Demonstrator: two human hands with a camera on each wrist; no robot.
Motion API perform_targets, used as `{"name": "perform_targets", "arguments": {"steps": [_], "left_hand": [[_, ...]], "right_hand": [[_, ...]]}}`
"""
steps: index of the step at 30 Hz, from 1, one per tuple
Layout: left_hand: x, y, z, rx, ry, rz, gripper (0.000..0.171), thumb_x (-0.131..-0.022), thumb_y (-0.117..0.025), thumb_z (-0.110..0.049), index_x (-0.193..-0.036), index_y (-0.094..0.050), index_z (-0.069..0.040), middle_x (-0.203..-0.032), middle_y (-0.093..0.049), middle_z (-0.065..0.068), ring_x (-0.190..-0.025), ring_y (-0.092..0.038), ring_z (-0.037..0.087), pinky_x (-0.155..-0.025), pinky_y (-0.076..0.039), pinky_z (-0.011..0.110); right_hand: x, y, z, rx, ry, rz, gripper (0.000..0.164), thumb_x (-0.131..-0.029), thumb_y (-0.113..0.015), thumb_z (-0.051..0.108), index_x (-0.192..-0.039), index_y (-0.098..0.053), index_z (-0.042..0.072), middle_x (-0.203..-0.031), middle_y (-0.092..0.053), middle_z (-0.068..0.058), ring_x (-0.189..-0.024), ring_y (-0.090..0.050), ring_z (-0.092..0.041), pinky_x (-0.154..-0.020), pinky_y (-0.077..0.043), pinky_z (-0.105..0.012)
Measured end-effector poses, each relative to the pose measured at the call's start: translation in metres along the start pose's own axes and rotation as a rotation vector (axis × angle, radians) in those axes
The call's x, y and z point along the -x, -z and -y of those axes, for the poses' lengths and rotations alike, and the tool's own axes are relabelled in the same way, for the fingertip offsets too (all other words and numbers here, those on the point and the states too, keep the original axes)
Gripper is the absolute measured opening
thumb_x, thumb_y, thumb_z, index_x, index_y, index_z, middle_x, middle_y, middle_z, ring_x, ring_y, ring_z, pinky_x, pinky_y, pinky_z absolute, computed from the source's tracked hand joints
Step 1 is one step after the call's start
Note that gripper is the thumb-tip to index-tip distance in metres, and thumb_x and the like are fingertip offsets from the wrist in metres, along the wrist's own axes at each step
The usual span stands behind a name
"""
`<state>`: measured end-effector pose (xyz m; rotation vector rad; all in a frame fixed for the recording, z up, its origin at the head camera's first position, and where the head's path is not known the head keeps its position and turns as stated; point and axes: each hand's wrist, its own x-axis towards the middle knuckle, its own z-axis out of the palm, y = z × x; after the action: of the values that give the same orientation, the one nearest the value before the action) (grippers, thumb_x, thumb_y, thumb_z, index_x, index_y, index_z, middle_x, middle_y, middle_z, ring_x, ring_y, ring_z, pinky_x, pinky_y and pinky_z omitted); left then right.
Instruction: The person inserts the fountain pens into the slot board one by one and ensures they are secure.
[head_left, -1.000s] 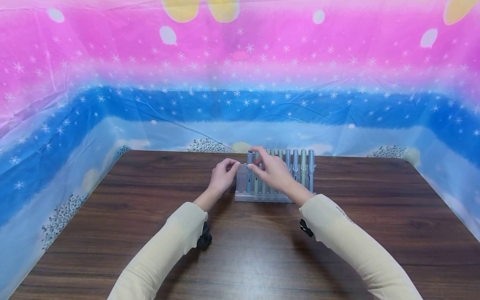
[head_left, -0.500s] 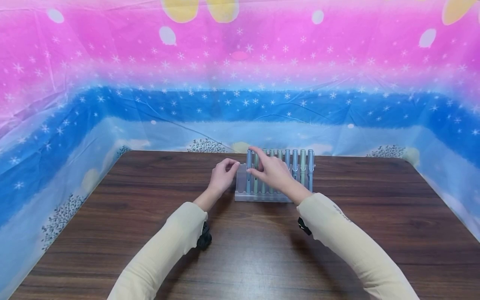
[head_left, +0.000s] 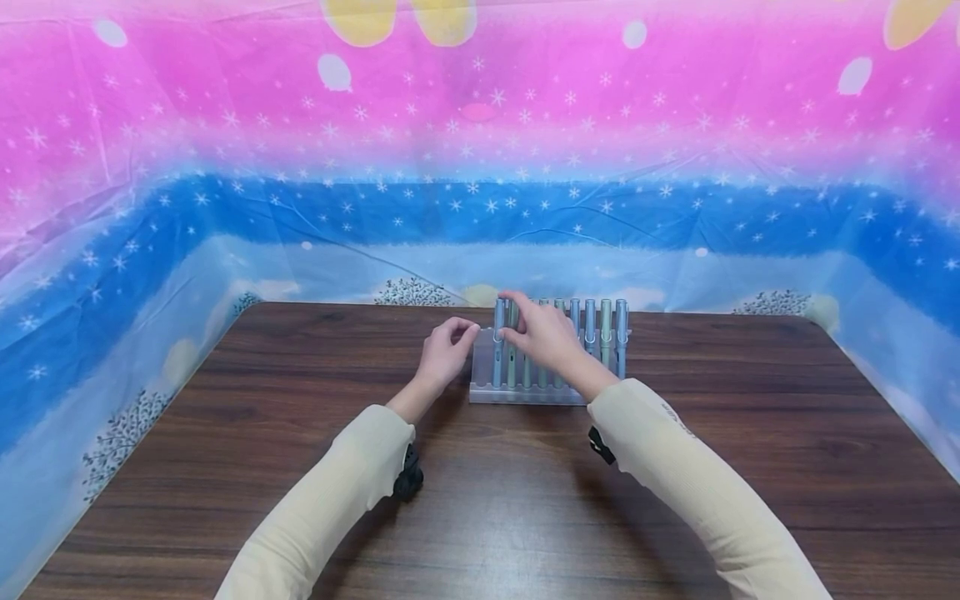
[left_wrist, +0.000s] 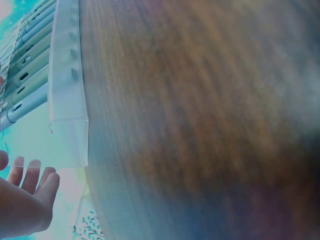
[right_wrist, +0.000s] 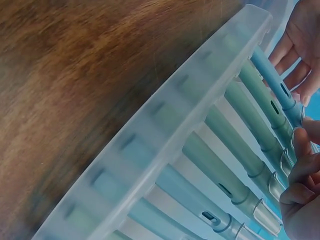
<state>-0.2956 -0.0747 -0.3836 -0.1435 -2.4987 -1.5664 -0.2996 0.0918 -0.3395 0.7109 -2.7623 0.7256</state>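
A clear pen stand [head_left: 525,397] stands towards the back of the table, with several blue and green pens [head_left: 606,321] upright in a row. My left hand [head_left: 444,354] pinches the upper left edge of the stand; in the left wrist view its fingers [left_wrist: 31,175] lie at the clear plate's edge. My right hand [head_left: 551,340] reaches across the front of the row. Its thumb and index finger hold the cap of the leftmost blue pen [head_left: 498,364]. In the right wrist view, the thumb lies by that blue pen's [right_wrist: 270,75] clip. The right hand hides parts of the middle pens.
The dark wooden table [head_left: 480,500] extends around the stand on all sides. Its back edge lies just behind the stand. A pink and blue patterned cloth [head_left: 480,208] hangs behind and at both sides.
My right hand has shifted slightly, its thumb moving off the front of the leftmost pen's cap to the right, so the clip shows. The left hand has stayed at the stand's edge.
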Motion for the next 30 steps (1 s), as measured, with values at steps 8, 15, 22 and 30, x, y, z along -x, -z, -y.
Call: {"name": "perform_targets", "arguments": {"steps": [8, 15, 22, 30], "left_hand": [[0.0002, 0.0001, -0.0003, 0.003, 0.005, 0.003, 0.024, -0.090, -0.051, -0.024, -0.099, -0.060, -0.004, -0.100, -0.060, 0.009, -0.091, -0.054, 0.021, -0.079, -0.043, 0.034], [0.0008, 0.0007, -0.0004, 0.004, 0.005, 0.012, 0.024, -0.090, -0.051, -0.023, -0.100, -0.060, -0.004, -0.101, -0.059, 0.010, -0.093, -0.053, 0.021, -0.080, -0.043, 0.034], [0.0008, 0.0009, -0.0002, 0.009, 0.004, 0.014, 0.023, -0.090, -0.051, -0.022, -0.100, -0.060, -0.003, -0.101, -0.059, 0.010, -0.092, -0.054, 0.022, -0.080, -0.043, 0.035], [0.0009, 0.0008, -0.0012, 0.010, 0.008, 0.009, 0.024, -0.090, -0.051, -0.024, -0.100, -0.060, -0.004, -0.100, -0.060, 0.009, -0.092, -0.054, 0.021, -0.080, -0.044, 0.034]], "right_hand": [[-0.0021, -0.0013, 0.0014, 0.029, 0.004, 0.009, 0.054, -0.084, -0.061, 0.025, -0.132, -0.037, 0.019, -0.057, -0.048, 0.003, -0.044, -0.042, -0.013, -0.037, -0.032, -0.025], [-0.0028, -0.0031, 0.0015, 0.049, 0.006, 0.004, 0.055, -0.083, -0.062, 0.025, -0.132, -0.037, 0.019, -0.059, -0.049, 0.003, -0.046, -0.044, -0.013, -0.038, -0.034, -0.026], [-0.0025, -0.0041, 0.0012, 0.059, 0.011, -0.002, 0.056, -0.084, -0.061, 0.025, -0.133, -0.036, 0.019, -0.059, -0.049, 0.004, -0.046, -0.043, -0.012, -0.038, -0.034, -0.025], [-0.0011, 0.0017, 0.0003, 0.054, -0.005, 0.002, 0.057, -0.085, -0.059, 0.028, -0.135, -0.034, 0.020, -0.056, -0.048, 0.003, -0.043, -0.042, -0.013, -0.037, -0.031, -0.025]]}}
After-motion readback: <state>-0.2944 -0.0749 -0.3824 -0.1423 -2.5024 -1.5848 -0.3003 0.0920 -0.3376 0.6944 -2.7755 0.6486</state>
